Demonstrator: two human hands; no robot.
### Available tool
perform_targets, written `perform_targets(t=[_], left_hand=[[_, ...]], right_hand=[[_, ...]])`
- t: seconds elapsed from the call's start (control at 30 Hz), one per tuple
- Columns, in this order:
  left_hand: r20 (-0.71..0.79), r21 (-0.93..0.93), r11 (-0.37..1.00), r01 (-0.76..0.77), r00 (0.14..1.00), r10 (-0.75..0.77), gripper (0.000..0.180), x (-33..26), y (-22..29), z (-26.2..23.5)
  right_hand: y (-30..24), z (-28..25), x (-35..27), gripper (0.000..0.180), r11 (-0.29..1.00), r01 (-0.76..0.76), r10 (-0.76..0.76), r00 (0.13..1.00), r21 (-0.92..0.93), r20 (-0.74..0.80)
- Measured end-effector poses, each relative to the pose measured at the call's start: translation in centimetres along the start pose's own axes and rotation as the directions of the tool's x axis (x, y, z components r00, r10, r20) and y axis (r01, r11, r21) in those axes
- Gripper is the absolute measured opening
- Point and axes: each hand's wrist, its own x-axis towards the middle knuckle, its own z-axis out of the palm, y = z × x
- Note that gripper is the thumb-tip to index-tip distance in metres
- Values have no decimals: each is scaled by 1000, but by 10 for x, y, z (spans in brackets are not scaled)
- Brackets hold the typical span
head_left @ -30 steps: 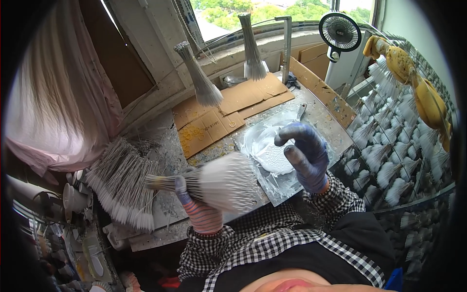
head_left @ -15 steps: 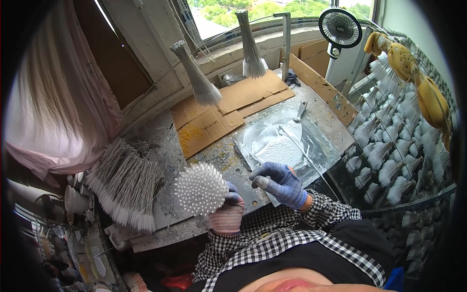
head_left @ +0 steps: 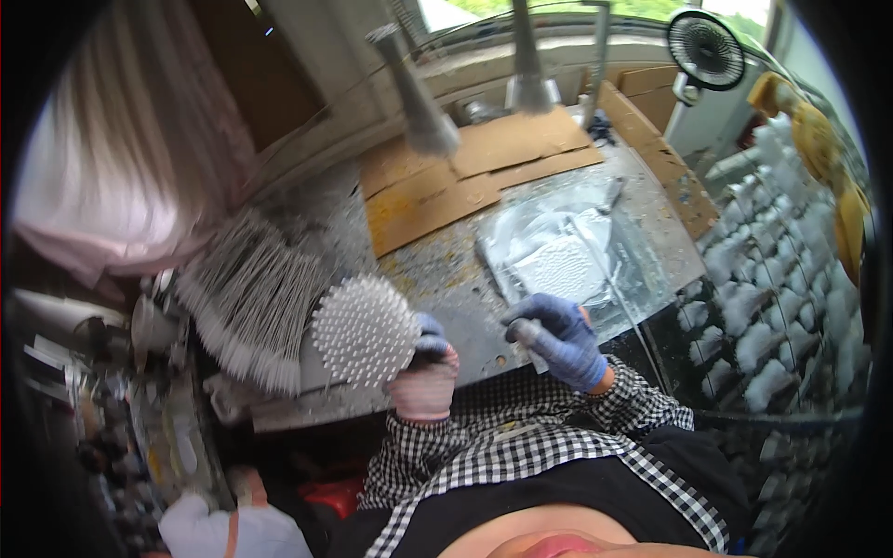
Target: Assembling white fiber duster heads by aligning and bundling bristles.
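My left hand [head_left: 424,381], in a pinkish glove with blue fingers, is closed round a bundle of thin rods [head_left: 366,331]. The bundle's round end faces up, covered in small white-dotted tips; its stem is hidden behind that end and my hand. To the right, my right hand [head_left: 558,342] wears a blue glove. Its fingers are half curled, with thumb and forefinger apart and nothing visible between them. Just beyond it, a glass plate [head_left: 651,265] carries white paste [head_left: 558,265] with a dotted imprint. A long thin rod [head_left: 625,296] lies across the plate.
Wire bundles with pale ends [head_left: 256,302] lie piled at the table's left. Two more bundles [head_left: 423,107] stand behind, near cardboard sheets [head_left: 474,181]. White-tipped bundles [head_left: 772,307] fill a rack at right. A fan [head_left: 705,51] stands behind. Another person [head_left: 233,530] is at lower left.
The view has swung, moving the table up and right in the picture. My left hand still holds the bundle, now further left of my right hand. Another person has come into view at lower left.
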Motion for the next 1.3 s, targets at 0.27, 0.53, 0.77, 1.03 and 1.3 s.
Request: perform_targets(t=[0.27,0.53,0.77,1.03,1.3], left_hand=[[64,117,968,-224,974,218,33,-4,34,-2],[-58,176,897,-404,906,420,34,-5,53,-7],[-25,285,862,-419,896,444,45,-2,76,-22],[208,171,932,-319,936,282,64,-8,104,-42],[217,689,491,-533,798,562,66,-6,65,3]], right_hand=[[12,8,-1,16,997,-46,44,998,54,37],[19,6,-3,16,997,-76,73,993,24,95],[23,4,-5,17,995,-103,100,990,21,101],[27,5,-3,17,994,-99,93,988,40,124],[9,0,13,15,996,-65,75,984,-66,159]])
